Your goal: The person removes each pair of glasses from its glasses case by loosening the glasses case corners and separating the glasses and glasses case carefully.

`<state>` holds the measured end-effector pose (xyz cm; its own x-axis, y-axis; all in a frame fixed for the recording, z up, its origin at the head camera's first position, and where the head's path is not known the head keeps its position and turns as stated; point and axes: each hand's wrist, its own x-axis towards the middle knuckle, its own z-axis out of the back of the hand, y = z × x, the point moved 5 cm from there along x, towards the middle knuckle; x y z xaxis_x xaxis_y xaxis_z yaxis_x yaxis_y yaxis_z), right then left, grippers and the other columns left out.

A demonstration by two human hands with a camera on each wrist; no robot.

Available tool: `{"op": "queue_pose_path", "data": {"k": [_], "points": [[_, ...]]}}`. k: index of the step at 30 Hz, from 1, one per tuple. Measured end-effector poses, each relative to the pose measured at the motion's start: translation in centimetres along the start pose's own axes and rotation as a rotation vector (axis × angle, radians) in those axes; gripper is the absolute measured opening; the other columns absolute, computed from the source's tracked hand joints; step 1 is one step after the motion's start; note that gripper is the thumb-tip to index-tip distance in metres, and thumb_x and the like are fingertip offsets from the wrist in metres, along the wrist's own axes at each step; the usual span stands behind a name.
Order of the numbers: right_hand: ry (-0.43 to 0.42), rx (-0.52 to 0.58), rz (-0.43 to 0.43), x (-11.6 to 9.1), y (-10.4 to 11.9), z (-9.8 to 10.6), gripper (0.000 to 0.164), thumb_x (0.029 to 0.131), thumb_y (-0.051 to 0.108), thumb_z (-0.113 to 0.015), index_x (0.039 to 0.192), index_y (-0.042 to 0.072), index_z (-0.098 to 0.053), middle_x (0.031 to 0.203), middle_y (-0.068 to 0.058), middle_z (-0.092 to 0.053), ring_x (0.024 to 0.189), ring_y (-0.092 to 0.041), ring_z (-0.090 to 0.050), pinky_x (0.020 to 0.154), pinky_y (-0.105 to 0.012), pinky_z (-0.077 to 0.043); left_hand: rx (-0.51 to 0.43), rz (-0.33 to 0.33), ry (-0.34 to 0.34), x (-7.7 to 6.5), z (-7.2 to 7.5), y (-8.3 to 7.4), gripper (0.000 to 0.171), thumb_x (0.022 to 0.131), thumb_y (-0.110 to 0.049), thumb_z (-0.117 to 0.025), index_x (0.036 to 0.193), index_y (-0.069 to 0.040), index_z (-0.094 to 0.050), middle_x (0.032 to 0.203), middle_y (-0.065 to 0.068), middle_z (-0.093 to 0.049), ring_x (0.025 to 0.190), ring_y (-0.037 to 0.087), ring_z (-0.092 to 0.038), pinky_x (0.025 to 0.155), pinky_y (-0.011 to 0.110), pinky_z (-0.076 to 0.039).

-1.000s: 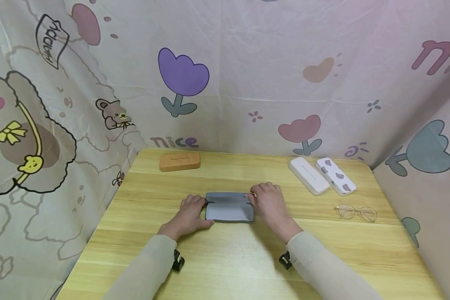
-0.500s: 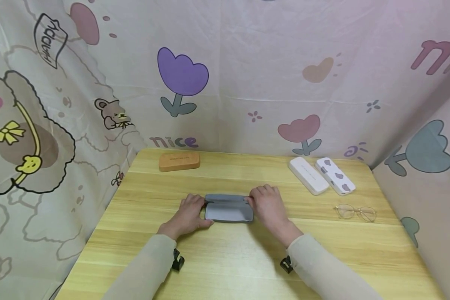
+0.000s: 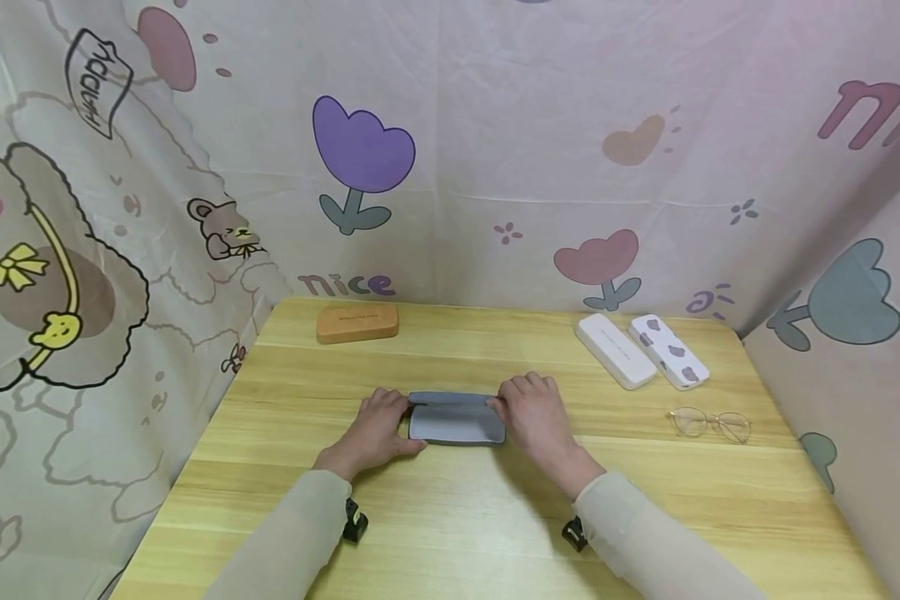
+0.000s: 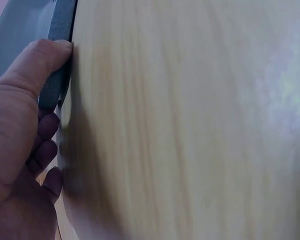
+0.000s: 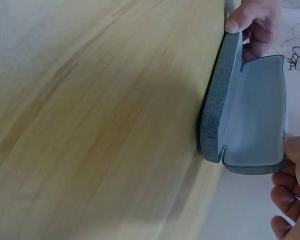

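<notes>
A grey-blue glasses case (image 3: 457, 423) lies on the table with its lid (image 3: 450, 398) raised at the back. Its pale lining shows, also in the right wrist view, where the lid (image 5: 262, 110) stands up from the base (image 5: 217, 107). My left hand (image 3: 371, 432) grips the case's left end, with the thumb (image 4: 52, 50) on the front edge in the left wrist view. My right hand (image 3: 536, 414) pinches the lid's right end. In the right wrist view the right-hand fingers (image 5: 285, 200) are partly cut off by the frame edge.
Gold-rimmed glasses (image 3: 711, 424) lie on the wooden table (image 3: 285, 533) at right. A white case (image 3: 615, 351) and a white patterned case (image 3: 669, 352) lie behind them. An orange-brown case (image 3: 357, 323) sits at the back left. Printed cloth (image 3: 480, 125) hangs behind the table.
The lid has tilted a little forward over the base, and less of its lining shows. My right hand has come slightly nearer with it. The left hand keeps its hold.
</notes>
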<state>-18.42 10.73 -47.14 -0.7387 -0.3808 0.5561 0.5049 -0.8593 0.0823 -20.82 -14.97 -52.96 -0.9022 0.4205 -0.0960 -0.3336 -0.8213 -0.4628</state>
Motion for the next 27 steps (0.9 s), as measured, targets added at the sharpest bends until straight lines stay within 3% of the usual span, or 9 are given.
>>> {"op": "queue_pose_path", "data": {"k": [17, 27], "points": [[0.038, 0.011, -0.007, -0.18, 0.00, -0.11, 0.021, 0.095, 0.029, -0.079, 0.088, 0.012, -0.069, 0.083, -0.003, -0.071, 0.081, -0.024, -0.061, 0.073, -0.038, -0.044, -0.025, -0.005, 0.005, 0.22, -0.03, 0.24, 0.077, 0.083, -0.045, -0.088, 0.138, 0.003, -0.062, 0.139, 0.011, -0.063, 0.132, 0.030, -0.047, 0.115, 0.050, -0.035], [0.009, 0.024, 0.016, -0.56, 0.21, -0.02, 0.021, 0.094, 0.028, -0.080, 0.089, 0.011, -0.069, 0.083, -0.002, -0.071, 0.080, -0.024, -0.060, 0.073, -0.038, -0.045, -0.015, 0.002, 0.013, 0.34, -0.17, 0.33, 0.081, 0.084, -0.045, -0.087, 0.142, 0.003, -0.059, 0.142, 0.011, -0.062, 0.134, 0.030, -0.046, 0.116, 0.052, -0.035]]}}
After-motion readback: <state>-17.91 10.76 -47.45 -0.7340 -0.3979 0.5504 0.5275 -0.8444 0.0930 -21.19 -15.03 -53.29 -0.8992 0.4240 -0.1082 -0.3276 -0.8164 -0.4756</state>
